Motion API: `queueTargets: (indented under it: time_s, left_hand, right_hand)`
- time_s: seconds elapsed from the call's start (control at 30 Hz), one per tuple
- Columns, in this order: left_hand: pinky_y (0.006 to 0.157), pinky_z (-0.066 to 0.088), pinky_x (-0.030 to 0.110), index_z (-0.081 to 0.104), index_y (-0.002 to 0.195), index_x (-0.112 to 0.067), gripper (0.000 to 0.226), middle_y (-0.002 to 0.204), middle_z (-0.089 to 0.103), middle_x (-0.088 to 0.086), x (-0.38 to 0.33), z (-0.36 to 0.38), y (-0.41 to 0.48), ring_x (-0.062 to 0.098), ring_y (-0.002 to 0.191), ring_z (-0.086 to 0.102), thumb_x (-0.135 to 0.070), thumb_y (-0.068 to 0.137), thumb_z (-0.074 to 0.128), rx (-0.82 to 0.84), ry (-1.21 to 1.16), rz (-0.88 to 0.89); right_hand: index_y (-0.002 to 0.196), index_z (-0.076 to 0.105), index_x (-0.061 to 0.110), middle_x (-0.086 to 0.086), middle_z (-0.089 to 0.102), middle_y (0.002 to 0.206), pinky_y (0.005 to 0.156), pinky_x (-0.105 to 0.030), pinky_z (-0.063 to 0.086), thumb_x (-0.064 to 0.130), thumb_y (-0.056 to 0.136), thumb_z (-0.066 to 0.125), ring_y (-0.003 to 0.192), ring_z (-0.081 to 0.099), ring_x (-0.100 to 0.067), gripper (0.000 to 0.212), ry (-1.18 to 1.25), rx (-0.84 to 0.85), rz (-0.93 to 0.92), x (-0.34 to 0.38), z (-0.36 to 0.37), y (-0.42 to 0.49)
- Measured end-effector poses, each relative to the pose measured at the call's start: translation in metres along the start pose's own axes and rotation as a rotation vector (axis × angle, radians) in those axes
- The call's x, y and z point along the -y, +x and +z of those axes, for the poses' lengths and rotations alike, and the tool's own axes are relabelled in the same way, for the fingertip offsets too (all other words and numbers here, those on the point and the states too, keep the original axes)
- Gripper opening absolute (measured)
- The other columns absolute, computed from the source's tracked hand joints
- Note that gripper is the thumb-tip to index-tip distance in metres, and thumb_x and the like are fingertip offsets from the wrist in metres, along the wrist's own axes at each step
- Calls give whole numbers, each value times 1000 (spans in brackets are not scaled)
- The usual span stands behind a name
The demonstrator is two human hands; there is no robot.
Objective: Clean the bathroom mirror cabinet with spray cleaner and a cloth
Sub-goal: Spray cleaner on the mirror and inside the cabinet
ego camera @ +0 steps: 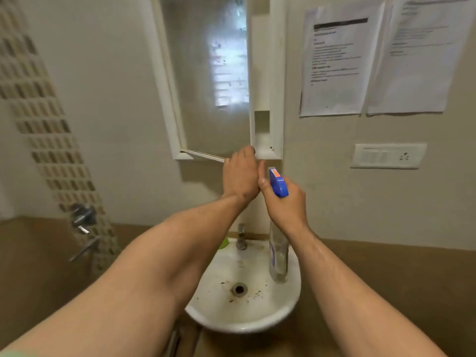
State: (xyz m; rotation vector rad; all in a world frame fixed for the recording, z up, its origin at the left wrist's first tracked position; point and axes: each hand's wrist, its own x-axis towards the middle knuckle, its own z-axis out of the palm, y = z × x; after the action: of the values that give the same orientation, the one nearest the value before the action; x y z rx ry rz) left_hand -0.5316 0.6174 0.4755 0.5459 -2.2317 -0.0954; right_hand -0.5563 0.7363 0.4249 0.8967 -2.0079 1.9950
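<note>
Head view, looking forward and down along 2 bare forearms toward a wall-mounted white mirror cabinet [277, 99]. Its mirror door [201, 99] stands partly swung out from the frame, and a narrow slice of the white interior shows to the right of the door's free edge. The glass reflects a bright, blurred window.

The left hand [240, 176] is at the door's lower free corner, its grip curled round the door's edge. Just to its right, almost touching it, the right hand [286, 204] has its grip closed round the neck of a spray bottle [278, 256]. The blue trigger head [278, 185] points up toward the underside of the cabinet, and the clear bottle body hangs down below the wrist, in front of the wash basin [257, 323].

The basin is white, sits directly below the cabinet, and has dark specks scattered round its drain [239, 289]. A metal tap [241, 237] stands at its back edge, with a small green object [223, 243] just left of it.

On the wall to the right hang 2 printed sheets [334, 65], text too blurred to read, with a white switch panel [389, 155] below them. On the left, a mosaic tile strip [51, 140] runs down the wall past chrome wall taps [82, 217].
</note>
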Motion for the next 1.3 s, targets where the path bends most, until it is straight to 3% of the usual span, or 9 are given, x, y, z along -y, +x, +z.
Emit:
queueTargets:
  time_s: [0.17, 0.4, 0.63, 0.87, 0.93, 1.0, 1.07, 1.13, 1.3]
  left_hand:
    - [70, 46, 42, 48, 98, -12, 28, 95, 64, 10, 14, -40, -24, 34, 86, 60, -39, 102, 54, -77, -83, -194]
    - [66, 41, 36, 47, 108, -11, 26, 101, 58, 7, 61, -83, -45, 32, 86, 62, -36, 101, 53, -249, -63, -356]
    - [89, 48, 46, 48, 121, -5, 27, 123, 52, 16, 127, -122, -47, 38, 111, 56, -10, 95, 51, -510, -166, -608]
    - [93, 54, 51, 50, 125, -10, 31, 131, 51, 12, 222, -153, -27, 37, 112, 59, -5, 95, 58, -514, -112, -845]
    - [103, 50, 51, 44, 134, -6, 48, 143, 41, 16, 238, -149, -18, 40, 125, 51, 1, 88, 56, -544, 64, -722]
    - [125, 27, 50, 27, 150, -5, 70, 160, 18, 17, 248, -141, -10, 39, 149, 25, 4, 84, 48, -439, 373, -413]
    - [129, 1, 50, 3, 159, -3, 83, 168, -10, 17, 255, -136, 4, 35, 158, -4, 6, 87, 43, -264, 579, -165]
    - [128, -9, 49, -11, 159, -1, 86, 167, -23, 19, 258, -135, 21, 35, 157, -17, 1, 92, 42, -166, 610, -114]
    - [128, 5, 54, 19, 161, 0, 81, 170, 2, 20, 260, -147, 53, 36, 158, 1, -20, 91, 54, -133, 648, 129]
  right_hand:
    - [65, 48, 24, 14, 47, 54, 65, -52, 59, 44, 89, 68, 57, 45, -14, 38, 97, 90, 73, 39, 14, -5]
    - [67, 52, 21, 9, 53, 58, 57, -31, 45, 46, 93, 66, 55, 47, -9, 38, 58, 204, -15, 72, 52, -12]
    - [74, 57, 13, 0, 57, 65, 67, -49, 60, 43, 95, 66, 61, 54, -19, 38, 88, 318, 10, 96, 113, -25]
    - [85, 65, 13, -12, 67, 77, 71, -54, 62, 46, 95, 66, 65, 58, -15, 34, 146, 398, 59, 106, 174, -18]
    - [89, 66, 12, -16, 69, 85, 72, -54, 62, 48, 96, 64, 68, 60, -15, 36, 171, 400, 56, 111, 187, -11]
    - [91, 66, 14, -16, 69, 88, 71, -53, 62, 48, 97, 61, 69, 61, -15, 34, 195, 399, 55, 115, 196, -3]
    - [92, 65, 18, -14, 70, 87, 70, -50, 62, 46, 98, 59, 70, 62, -14, 29, 210, 399, 56, 118, 201, 7]
    - [91, 66, 21, -12, 70, 86, 70, -47, 62, 43, 99, 60, 71, 64, -15, 24, 215, 383, 50, 120, 205, 18]
    - [91, 74, 22, -4, 76, 85, 77, -39, 62, 38, 96, 69, 85, 74, -22, 18, 289, 387, 60, 129, 206, 58]
